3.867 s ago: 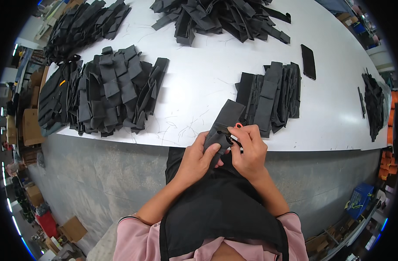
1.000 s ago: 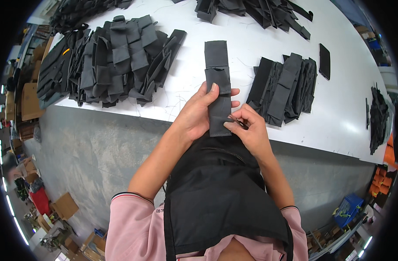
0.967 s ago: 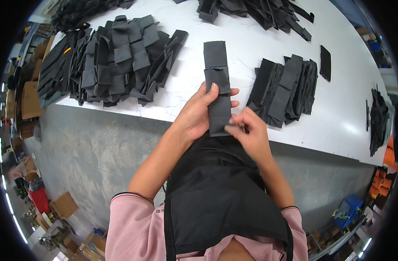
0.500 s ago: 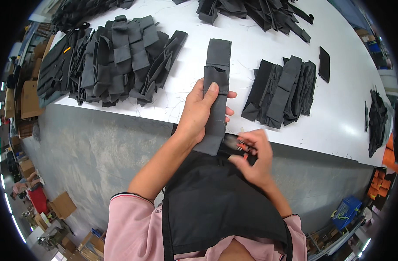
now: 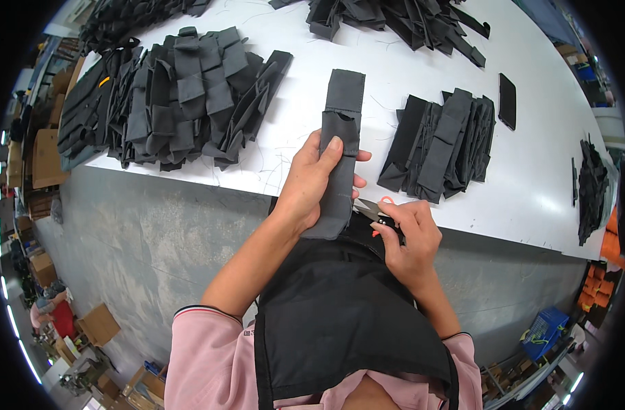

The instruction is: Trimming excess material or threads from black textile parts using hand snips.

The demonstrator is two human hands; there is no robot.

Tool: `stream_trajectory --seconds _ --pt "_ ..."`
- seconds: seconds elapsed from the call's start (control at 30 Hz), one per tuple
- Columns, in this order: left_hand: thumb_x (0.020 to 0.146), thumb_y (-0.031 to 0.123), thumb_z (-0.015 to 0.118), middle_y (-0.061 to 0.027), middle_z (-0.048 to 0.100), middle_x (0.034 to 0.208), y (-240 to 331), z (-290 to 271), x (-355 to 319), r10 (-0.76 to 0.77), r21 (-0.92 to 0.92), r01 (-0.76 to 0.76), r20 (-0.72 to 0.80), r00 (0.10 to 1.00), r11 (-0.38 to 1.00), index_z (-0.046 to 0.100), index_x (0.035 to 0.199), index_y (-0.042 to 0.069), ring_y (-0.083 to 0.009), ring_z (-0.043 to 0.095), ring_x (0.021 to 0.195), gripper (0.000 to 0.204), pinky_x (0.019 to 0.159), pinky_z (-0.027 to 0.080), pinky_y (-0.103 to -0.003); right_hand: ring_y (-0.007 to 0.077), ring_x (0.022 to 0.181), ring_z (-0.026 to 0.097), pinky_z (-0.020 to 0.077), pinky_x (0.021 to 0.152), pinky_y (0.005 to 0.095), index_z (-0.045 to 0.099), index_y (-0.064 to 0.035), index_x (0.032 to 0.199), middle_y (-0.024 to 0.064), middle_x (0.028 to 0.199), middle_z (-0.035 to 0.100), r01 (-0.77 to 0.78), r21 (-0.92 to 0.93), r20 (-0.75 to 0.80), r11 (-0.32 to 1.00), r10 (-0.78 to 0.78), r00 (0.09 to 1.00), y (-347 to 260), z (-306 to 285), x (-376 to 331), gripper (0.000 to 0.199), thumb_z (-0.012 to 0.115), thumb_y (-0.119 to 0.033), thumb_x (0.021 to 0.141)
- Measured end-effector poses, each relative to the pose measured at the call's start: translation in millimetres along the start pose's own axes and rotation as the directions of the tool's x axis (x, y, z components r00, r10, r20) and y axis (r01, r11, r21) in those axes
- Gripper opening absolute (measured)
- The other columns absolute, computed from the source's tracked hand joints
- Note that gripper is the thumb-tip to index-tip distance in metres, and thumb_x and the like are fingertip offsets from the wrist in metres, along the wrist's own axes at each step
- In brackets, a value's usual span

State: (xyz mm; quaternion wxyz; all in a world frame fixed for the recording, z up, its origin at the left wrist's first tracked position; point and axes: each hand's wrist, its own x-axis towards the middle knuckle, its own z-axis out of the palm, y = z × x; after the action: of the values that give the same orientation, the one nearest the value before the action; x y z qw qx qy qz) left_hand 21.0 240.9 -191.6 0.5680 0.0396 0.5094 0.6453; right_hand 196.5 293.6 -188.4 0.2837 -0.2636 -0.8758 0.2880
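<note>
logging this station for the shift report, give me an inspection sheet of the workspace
surface: white table, loose threads on it
job's things: long dark fabric strip held up in left hand; small snips in right hand
clutter: big fabric pile, smaller stack, flat black piece
grippers: both hands' fingers closed on their things
cables: nothing seen
surroundings: grey floor, cardboard boxes

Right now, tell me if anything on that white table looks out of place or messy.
Mostly tidy. Loose threads lie scattered on the white table near the left stack of dark fabric pieces. One flat black piece lies alone, apart from the right stack. The far pile is jumbled, not stacked.
</note>
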Motion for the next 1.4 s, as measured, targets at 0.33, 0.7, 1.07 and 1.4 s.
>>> stream_trajectory --seconds 0.33,0.7,1.07,1.4 --pt "0.098 0.027 0.041 -0.0149 0.064 0.102 -4.4 -0.4 1.2 -0.008 0.020 0.008 0.031 0.999 1.000 0.044 0.112 0.006 -0.0162 0.062 0.067 0.025 0.055 0.053 -0.028 0.0185 0.061 0.052 0.0381 0.053 0.0292 0.065 -0.0063 0.093 0.0026 0.076 0.054 0.217 -0.222 0.029 0.951 -0.216 0.976 -3.2 1.4 5.0 0.028 0.072 -0.006 0.065" --pt "0.098 0.028 0.041 -0.0161 0.063 0.103 -9.0 -2.1 1.6 0.002 -0.015 -0.001 0.037 0.999 1.000 0.043 0.112 0.006 -0.0176 0.063 0.069 0.026 0.056 0.054 -0.029 0.0199 0.056 0.048 0.0375 0.051 0.0295 0.063 -0.0080 0.091 0.0039 0.074 0.049 0.089 -0.155 0.016 0.984 -0.087 0.996 -9.6 -3.7 3.3 0.026 0.071 -0.007 0.067" --pt "0.097 0.029 0.042 -0.0181 0.063 0.103 -14.3 -5.5 0.7 -0.011 -0.083 0.016 0.061 0.998 0.996 0.044 0.114 0.006 -0.0195 0.064 0.071 0.029 0.063 0.055 -0.031 0.0218 0.058 0.050 0.0400 0.052 0.0306 0.060 -0.0081 0.092 0.0052 0.077 0.047 0.123 -0.123 0.171 0.985 -0.101 0.980 -8.5 13.8 12.0 0.030 0.072 -0.009 0.064" --pt "0.097 0.029 0.042 -0.0168 0.063 0.102 -14.7 -5.9 -1.2 -0.055 -0.114 0.062 0.063 0.997 0.992 0.045 0.114 0.007 -0.0180 0.064 0.070 0.027 0.063 0.055 -0.030 0.0237 0.061 0.055 0.0427 0.053 0.0325 0.059 -0.0086 0.092 0.0057 0.080 0.050 0.056 -0.015 0.225 0.998 -0.051 0.973 -6.1 15.6 13.8 0.030 0.072 -0.008 0.065"
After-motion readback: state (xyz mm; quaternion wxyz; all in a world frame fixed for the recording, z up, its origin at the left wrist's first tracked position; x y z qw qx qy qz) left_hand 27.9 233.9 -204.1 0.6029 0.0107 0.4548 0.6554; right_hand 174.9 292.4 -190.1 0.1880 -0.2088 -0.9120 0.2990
